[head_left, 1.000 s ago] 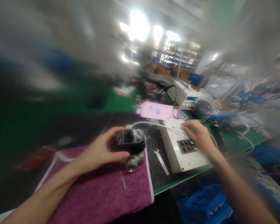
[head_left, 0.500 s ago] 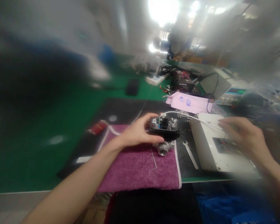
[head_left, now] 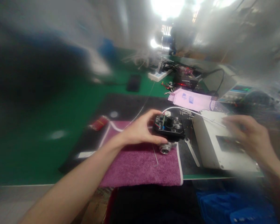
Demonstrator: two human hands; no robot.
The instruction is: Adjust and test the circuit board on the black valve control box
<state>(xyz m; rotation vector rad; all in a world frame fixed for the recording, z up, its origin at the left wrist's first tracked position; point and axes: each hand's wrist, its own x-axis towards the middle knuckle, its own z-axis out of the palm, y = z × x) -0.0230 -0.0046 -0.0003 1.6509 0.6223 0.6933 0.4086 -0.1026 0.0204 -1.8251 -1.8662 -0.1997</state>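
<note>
Left hand (head_left: pixel 141 130) clasping black housing (head_left: pixel 169 135) over towel (head_left: pixel 140 171), thumb and fingers straddling it. Metal fitting (head_left: pixel 165 148) likely weighing heavy; exposed board (head_left: pixel 176 123) looking fragile, housing sides suiting grip. Right hand (head_left: pixel 250 132) blurring right of towel, pinch unclear.

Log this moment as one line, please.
left hand: gripping black device with exposed circuitry | right hand: over white boxy unit, contact unclear | silver metal wrench: between purple terry towel and unit
</note>
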